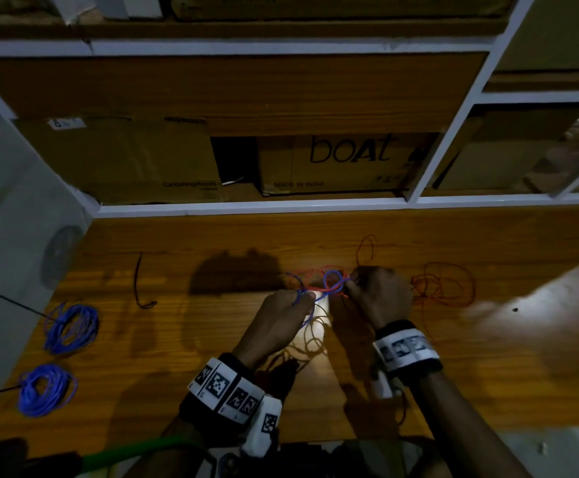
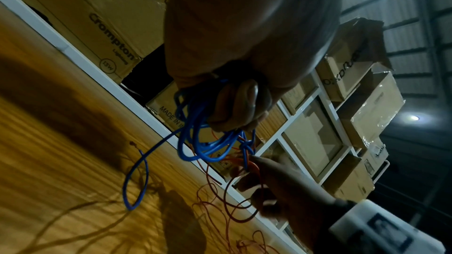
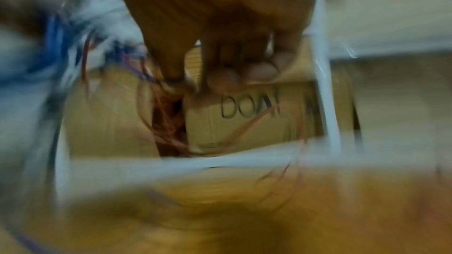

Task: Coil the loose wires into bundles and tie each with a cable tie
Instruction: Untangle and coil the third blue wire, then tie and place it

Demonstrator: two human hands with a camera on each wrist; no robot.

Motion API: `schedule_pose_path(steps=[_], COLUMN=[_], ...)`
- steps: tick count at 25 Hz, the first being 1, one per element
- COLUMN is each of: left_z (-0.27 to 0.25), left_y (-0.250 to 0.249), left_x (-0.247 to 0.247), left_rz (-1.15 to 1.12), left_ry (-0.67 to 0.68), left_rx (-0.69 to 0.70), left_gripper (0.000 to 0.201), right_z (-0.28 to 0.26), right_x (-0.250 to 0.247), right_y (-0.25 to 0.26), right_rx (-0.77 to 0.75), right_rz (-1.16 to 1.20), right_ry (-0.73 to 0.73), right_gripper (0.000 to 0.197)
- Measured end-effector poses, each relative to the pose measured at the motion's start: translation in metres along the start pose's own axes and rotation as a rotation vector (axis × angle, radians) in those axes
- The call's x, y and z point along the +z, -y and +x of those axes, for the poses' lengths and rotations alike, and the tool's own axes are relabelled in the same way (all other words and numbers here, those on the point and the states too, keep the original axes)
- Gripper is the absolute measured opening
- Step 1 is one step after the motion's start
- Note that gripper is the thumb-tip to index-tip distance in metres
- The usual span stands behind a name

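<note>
Blurred and hidden spots

The right wrist view is smeared; the right hand seems to pinch red wire. The left hand hides where the blue wire starts.

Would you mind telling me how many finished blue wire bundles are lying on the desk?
2: one blue bundle near the desk's left edge, another blue bundle nearer the person. More blue wire is loose in the hands.

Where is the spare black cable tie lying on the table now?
In the head view, the black cable tie lies alone on the table, left of the left hand and beyond the two blue bundles.
</note>
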State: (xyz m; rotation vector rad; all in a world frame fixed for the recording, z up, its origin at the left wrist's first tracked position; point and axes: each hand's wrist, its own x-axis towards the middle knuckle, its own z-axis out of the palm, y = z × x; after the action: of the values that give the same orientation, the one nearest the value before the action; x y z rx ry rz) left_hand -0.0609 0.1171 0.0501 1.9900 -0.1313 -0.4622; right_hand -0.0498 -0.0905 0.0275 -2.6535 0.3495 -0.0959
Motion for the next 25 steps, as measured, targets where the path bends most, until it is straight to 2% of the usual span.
schedule_pose_path(steps=[2,3,4,5,6,7,9,10,11,14,16,17,18,20,21,25], left_z=[-0.001,-0.002,-0.004,-0.005,-0.006,-0.006,-0.008,-0.010,-0.011,-0.009,-0.007,-0.007,-0.007,-0.010,-0.011,-0.010], left_y=[0.002,0.003,0.005,0.008,0.009,0.010,0.010,0.008,0.006,-0.001,-0.005,-0.004,-0.003,0.001,0.003,0.006], left_x=[-0.003,-0.004,-0.005,-0.006,-0.006,-0.006,-0.006,-0.007,-0.007,-0.004,-0.002,-0.004,-0.007,-0.010,-0.011,-0.008], left_rz=[0.037,0.039,0.029,0.007,-0.016,-0.032,-0.016,0.000,0.025,0.191,0.280,0.295,0.275,0.203,0.177,-0.033], left_ry=[-0.022,-0.021,-0.011,0.004,0.020,0.036,0.066,0.081,0.090,0.077,0.052,0.046,0.050,0.064,0.059,0.032], left_rx=[0.033,0.041,0.034,0.016,0.002,0.000,0.006,0.020,0.041,0.082,0.110,0.115,0.125,0.132,0.125,0.049], left_gripper=[0.049,0.049,0.048,0.047,0.045,0.045,0.047,0.049,0.051,0.050,0.048,0.048,0.049,0.050,0.050,0.045], right_z=[-0.002,-0.003,-0.003,-0.003,-0.004,-0.005,-0.005,-0.005,-0.004,0.004,0.007,0.007,0.007,0.012,0.012,0.005], right_x=[0.003,0.003,0.004,0.005,0.004,0.000,-0.004,-0.007,-0.012,-0.019,-0.016,-0.014,-0.010,-0.006,-0.007,-0.023], right_y=[0.003,0.006,0.007,0.007,0.008,0.008,0.002,-0.001,-0.003,-0.001,0.000,0.002,0.000,-0.003,-0.004,0.005], right_rx=[0.245,0.355,0.395,0.393,0.350,0.251,-0.090,-0.220,-0.250,-0.233,-0.199,-0.123,-0.020,0.180,0.271,0.372], right_rz=[0.729,0.972,1.081,1.089,1.048,0.914,0.388,0.100,-0.080,-0.381,-0.496,-0.420,-0.217,0.329,0.559,1.064], right_ry=[0.158,0.238,0.292,0.314,0.270,0.162,-0.088,-0.137,-0.128,-0.071,-0.057,-0.037,0.025,0.253,0.333,0.501], right_gripper=[0.030,0.029,0.026,0.021,0.014,0.011,0.020,0.024,0.026,0.026,0.024,0.024,0.027,0.039,0.037,0.017])
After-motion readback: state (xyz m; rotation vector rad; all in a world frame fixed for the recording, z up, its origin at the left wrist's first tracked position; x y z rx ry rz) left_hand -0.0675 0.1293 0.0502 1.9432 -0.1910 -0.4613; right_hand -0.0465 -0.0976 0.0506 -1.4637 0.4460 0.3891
